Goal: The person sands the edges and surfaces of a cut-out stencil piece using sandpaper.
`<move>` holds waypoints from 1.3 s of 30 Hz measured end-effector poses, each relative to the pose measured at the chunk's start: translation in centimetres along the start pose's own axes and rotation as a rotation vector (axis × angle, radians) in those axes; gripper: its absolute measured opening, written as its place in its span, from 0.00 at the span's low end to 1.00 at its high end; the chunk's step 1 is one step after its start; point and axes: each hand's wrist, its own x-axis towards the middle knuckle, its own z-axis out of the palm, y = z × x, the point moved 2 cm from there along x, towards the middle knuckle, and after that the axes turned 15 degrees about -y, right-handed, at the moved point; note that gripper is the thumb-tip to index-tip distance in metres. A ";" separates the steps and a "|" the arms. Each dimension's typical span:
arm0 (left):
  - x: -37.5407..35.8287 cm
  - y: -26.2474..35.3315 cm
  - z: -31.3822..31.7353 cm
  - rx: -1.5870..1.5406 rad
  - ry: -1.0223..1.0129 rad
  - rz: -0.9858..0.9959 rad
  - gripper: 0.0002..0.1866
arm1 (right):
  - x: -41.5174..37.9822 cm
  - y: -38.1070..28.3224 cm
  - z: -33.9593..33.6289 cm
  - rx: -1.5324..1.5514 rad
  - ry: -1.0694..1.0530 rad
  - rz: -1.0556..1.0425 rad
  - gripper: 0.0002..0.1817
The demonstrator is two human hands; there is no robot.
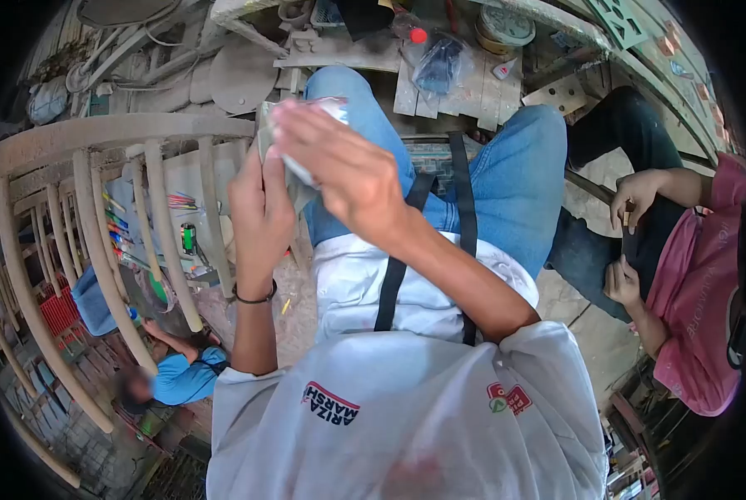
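My left hand (260,204) is raised over my left thigh, its fingers closed round a flat, pale greenish piece (264,133) seen nearly edge-on. My right hand (344,171) lies across that piece, its fingers together and smeared by motion. A whitish, shiny sheet (300,171) shows from under the right palm and again beyond the fingers. My right hand presses this sheet against the piece. What the sheet is made of I cannot make out, and most of the piece is hidden by the hands.
A wooden railing (152,200) stands close on my left, with a person in blue (191,377) beyond it. On the right sits a person in a pink shirt (698,292), holding a small thing. Ahead, a low wooden bench (473,96) carries a plastic bag (444,67) and a tub (504,29).
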 end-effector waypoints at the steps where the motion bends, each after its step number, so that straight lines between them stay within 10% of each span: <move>1: 0.2 0.3 -0.2 0.036 -0.049 -0.141 0.15 | 0.3 -0.2 -0.3 -0.012 -0.041 -0.074 0.27; 2: 0.4 0.3 -0.4 0.076 -0.097 -0.278 0.15 | 0.7 -0.2 -0.6 -0.024 -0.077 -0.151 0.28; 5: 2.3 -2.4 2.0 -0.149 0.090 0.144 0.15 | -0.1 6.0 -0.9 -0.183 -0.058 -0.025 0.28; 20: 0.5 0.5 0.7 0.133 -0.033 -0.061 0.15 | -0.5 0.9 0.0 -0.006 0.001 -0.045 0.26; 30: 1.3 -1.4 0.8 0.156 0.056 0.247 0.15 | -0.1 2.5 -0.6 -0.034 -0.025 -0.047 0.27; 39: 0.8 -0.6 0.4 0.172 -0.046 -0.041 0.15 | -0.8 2.0 -0.7 -0.066 -0.026 -0.010 0.27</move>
